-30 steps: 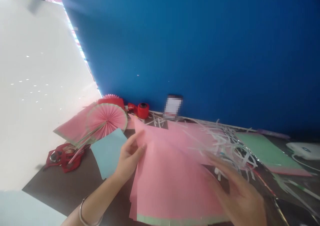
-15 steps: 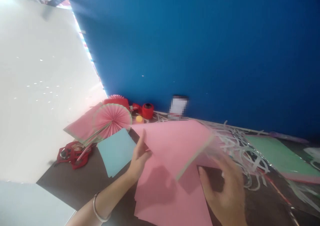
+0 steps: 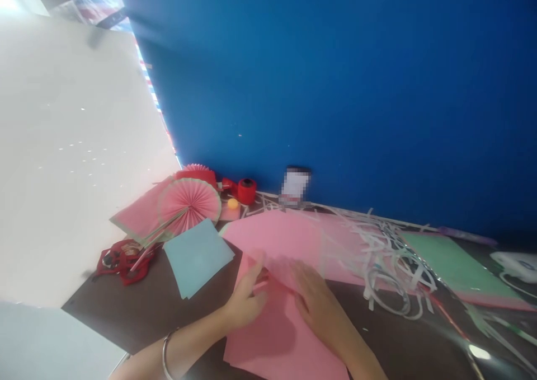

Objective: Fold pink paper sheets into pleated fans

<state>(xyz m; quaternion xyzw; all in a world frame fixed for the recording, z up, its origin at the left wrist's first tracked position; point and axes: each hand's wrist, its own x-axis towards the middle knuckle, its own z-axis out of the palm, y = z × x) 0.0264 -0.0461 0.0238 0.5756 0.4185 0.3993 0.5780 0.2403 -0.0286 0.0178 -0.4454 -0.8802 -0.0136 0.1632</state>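
Note:
A pink paper sheet [image 3: 272, 231] with a pale green edge on its right side lies tilted across the work surface. My left hand [image 3: 249, 299] grips its near edge, fingers partly tucked at the paper. Beside it, my right hand [image 3: 319, 304] rests on the near part of the sheet with its fingers stretched out, tips slightly blurred. Beneath both hands is a stack of pink paper [image 3: 281, 352], in shadow at its middle. To the left of my left hand lie light blue paper sheets [image 3: 197, 259].
Left and behind are a pleated pink paper fan [image 3: 191, 203], a red cord bundle [image 3: 128, 262], a red tape roll [image 3: 247, 191] and a yellow-orange cap [image 3: 233, 203]. A blurred-out phone-like item [image 3: 295, 185] leans on the blue wall [image 3: 335, 78]. Paper strips [image 3: 388, 268] and green sheets [image 3: 453, 259] lie right.
The raised pink sheet has come down flatter. My right hand has moved left from the sheet's right side onto its near part, close to my left hand.

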